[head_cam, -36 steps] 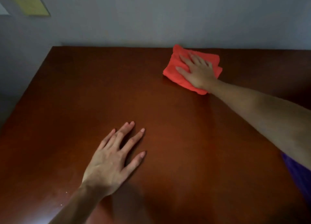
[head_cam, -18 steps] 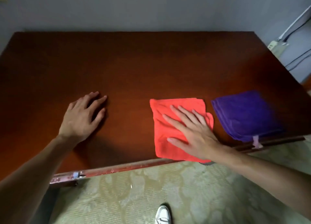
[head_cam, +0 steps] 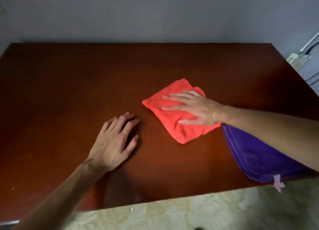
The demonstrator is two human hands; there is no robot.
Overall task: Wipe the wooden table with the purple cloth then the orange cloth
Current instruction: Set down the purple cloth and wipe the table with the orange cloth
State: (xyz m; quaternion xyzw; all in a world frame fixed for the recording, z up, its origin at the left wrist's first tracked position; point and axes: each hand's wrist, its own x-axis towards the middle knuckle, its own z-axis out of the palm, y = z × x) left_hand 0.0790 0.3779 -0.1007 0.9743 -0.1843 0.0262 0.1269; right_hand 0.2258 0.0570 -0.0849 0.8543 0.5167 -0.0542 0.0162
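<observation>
**Orange cloth pass under way, right hand driving**

Head view:
- Right hand flat on the orange cloth, fingers straight and spread, pressing it to the wooden table. No pinch, palm-down push.
- Cloth is bunched, roughly a diamond; long axis runs from its far corner near the fingertips back toward the near corner, diagonal to the table's front edge. Most of it lies under and just left of the right hand.
- Left hand palm-down on bare wood, fingers loosely spread, holding nothing. It sits just left of the cloth, apart from it. Looks like bracing only.
- Purple cloth lies under the right forearm, near the front edge, touching or nearly touching the orange cloth's right corner; can't tell which. Pale tag hangs over the edge.

Judgement: purple cloth appears parked, so this is the second stage. Unwiped wood lies left of and beyond the right hand; the next stroke goes that way. Left hand is in the leftward path.
</observation>
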